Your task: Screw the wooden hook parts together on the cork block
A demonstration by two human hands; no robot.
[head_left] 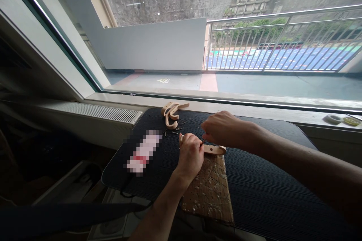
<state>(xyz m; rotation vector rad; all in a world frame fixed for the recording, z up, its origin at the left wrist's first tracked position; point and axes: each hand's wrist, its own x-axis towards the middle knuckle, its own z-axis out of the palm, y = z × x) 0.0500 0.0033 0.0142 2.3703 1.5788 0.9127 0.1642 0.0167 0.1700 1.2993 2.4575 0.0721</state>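
A black, finely ribbed worktop [263, 192] with rounded corners stands against the pale window sill [249, 111]. Toward its near edge, around the middle, lies a brown, glossy, pitted board [210, 192]. A pale wooden strip with a curled end and a dark round hole, one wooden hook [215, 150], lies across the board's far edge, its curl toward the board's far right corner.

The left hand [191, 152] is over the other end of this hook, fingers bent and clamped on it. The right hand [217, 127] is just above and beyond, its fingers curled together in a fist around a thin dark shaft [202, 142], which slants down beside the left fingers; most of the shaft is hidden, as is the spot where it meets the wood.

Near the worktop's far left corner, more pale curved wooden hooks [171, 113] are heaped together, one strip pointing toward the sill. Small dark metal screws [175, 131] lie scattered between that heap and the left hand. A blurred pink-and-white oblong item [144, 152] lies along the left edge. On the sill, beyond the far right corner, sit a greyish ring-shaped roll [333, 119] and a yellowish one [352, 121].
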